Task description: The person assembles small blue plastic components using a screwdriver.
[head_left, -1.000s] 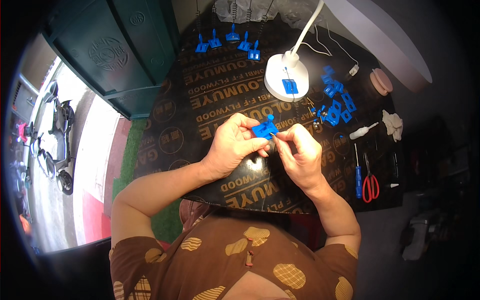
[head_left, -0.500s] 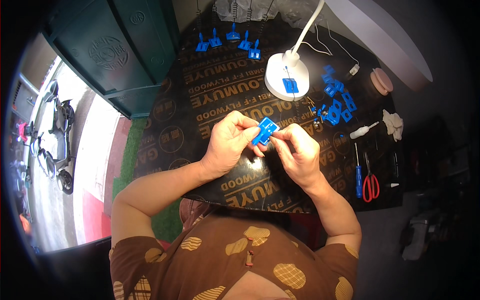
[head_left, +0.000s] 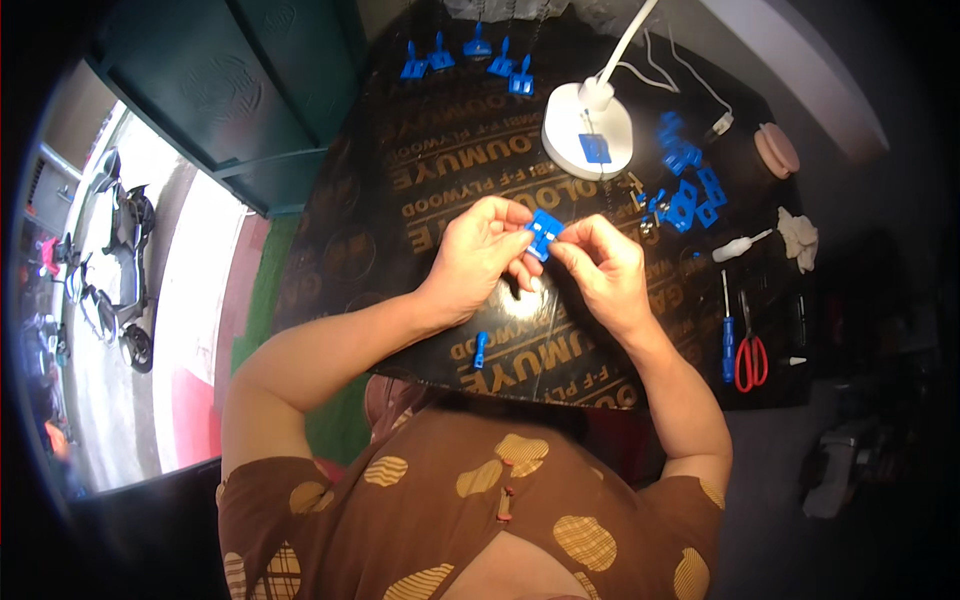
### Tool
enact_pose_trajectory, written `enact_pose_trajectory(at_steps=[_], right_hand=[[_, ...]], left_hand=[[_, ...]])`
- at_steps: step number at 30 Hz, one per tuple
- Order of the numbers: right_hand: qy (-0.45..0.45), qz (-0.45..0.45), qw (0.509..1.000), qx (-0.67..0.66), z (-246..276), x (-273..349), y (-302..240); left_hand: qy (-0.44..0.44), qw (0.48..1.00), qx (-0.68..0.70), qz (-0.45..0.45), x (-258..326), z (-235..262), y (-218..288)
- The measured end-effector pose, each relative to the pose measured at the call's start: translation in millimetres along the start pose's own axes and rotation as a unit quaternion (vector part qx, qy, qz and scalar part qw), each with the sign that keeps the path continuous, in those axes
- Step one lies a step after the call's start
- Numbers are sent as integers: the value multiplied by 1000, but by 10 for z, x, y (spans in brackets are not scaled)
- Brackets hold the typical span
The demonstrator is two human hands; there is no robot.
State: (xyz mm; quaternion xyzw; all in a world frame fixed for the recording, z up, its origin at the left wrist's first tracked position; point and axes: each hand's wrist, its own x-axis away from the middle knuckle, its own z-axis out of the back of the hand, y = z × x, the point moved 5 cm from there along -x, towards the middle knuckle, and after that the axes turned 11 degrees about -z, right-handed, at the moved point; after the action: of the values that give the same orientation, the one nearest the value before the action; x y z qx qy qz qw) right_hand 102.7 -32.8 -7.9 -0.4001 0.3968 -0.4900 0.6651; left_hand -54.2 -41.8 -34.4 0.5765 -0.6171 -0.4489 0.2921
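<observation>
Above the middle of the table I hold a small, flat blue plastic part [head_left: 543, 230] with pale or shiny spots on its face. My left hand [head_left: 472, 258] pinches its left side between thumb and fingers. The fingertips of my right hand [head_left: 608, 272] close on its right edge; whether a tiny piece is also between them I cannot make out. Closer to me, a slim blue plastic piece [head_left: 481, 350] lies loose on the dark plywood table [head_left: 440, 365], near its front edge.
A white lamp base [head_left: 560, 140] carries another blue part [head_left: 595, 149]. To its right lie a pile of blue parts [head_left: 684, 202], a white-handled tool [head_left: 735, 249], a blue screwdriver [head_left: 728, 350] and red-handled scissors [head_left: 751, 362]. Several blue pieces with coiled cords [head_left: 478, 42] line the back.
The slim blue piece, earlier at the blue part in my hands, now lies on the table near the front edge. The held part is turned, and the view has shifted slightly.
</observation>
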Motion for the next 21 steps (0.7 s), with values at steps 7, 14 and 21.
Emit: enact_pose_trajectory(at_steps=[7, 14, 21], right_hand=[[-6, 9, 1000, 20, -17, -35, 18], [-21, 4, 999, 26, -31, -25, 40], [-59, -37, 997, 31, 72, 2, -51]], left_hand=[[17, 1000, -24, -2, -56, 11, -27], [46, 998, -18, 26, -20, 32, -41], [35, 999, 1, 30, -40, 97, -15]])
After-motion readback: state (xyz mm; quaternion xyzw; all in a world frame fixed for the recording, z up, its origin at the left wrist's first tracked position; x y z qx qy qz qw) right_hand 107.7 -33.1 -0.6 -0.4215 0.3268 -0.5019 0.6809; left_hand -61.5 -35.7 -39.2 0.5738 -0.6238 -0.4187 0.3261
